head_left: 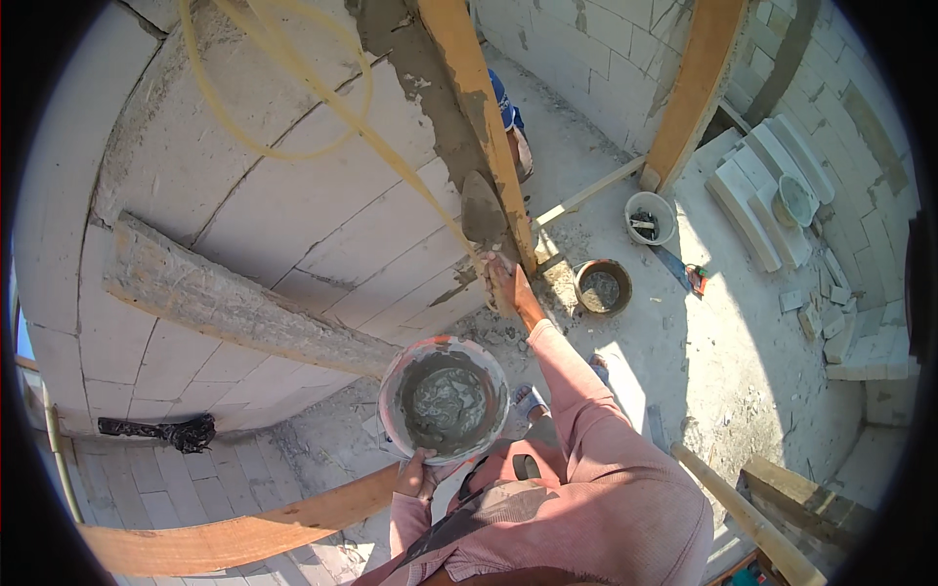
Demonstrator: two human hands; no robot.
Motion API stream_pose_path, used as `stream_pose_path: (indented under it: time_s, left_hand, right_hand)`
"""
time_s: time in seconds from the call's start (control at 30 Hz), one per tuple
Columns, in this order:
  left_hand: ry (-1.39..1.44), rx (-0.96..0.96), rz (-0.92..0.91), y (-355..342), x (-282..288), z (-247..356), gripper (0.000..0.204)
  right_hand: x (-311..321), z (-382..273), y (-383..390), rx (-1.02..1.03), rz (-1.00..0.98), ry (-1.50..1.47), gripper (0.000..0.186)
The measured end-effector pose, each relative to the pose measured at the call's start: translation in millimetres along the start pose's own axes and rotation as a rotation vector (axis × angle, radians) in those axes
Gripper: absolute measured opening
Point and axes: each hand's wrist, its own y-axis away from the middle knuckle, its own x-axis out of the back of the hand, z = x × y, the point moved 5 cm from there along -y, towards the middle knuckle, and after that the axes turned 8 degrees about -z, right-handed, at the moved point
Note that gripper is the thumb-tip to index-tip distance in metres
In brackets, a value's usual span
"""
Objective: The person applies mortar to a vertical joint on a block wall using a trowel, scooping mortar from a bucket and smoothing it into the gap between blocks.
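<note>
My right hand is closed around the handle of a trowel. The trowel's blade points up the wall and lies against wet grey mortar beside an upright wooden frame board. Low in front of my body, my left hand grips the near rim of a bucket. Wet grey mortar partly fills that bucket. A pale yellow hose hangs across the wall and passes close to my right hand.
A rough concrete beam juts along the block wall at left. On the floor stand a brown bucket, a white pail and a handsaw. Pale blocks lie at right. Another person's blue clothing shows behind the board.
</note>
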Motion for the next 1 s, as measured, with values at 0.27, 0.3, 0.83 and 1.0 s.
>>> stream_pose_path:
  time_s: [0.27,0.3,0.83,1.0]
  left_hand:
    - [0.104,0.038,-0.09,-14.4,-6.0,-13.8,0.043]
    - [0.044,0.022,-0.082,-16.8,-11.1,-9.3,0.043]
    - [0.012,0.096,-0.133,-24.4,-48.4,22.2,0.048]
    - [-0.021,0.067,-0.089,-29.5,-29.6,30.0,0.051]
  right_hand:
    - [-52.7,-212.7,19.5,0.125,-0.072,-0.029,0.053]
    - [-60.9,-251.5,7.9,0.134,-0.103,0.004,0.055]
    - [-65.2,-280.2,-61.6,0.139,-0.074,0.056,0.048]
    - [-42.8,-189.8,-54.7,-0.062,-0.059,-0.051,0.041]
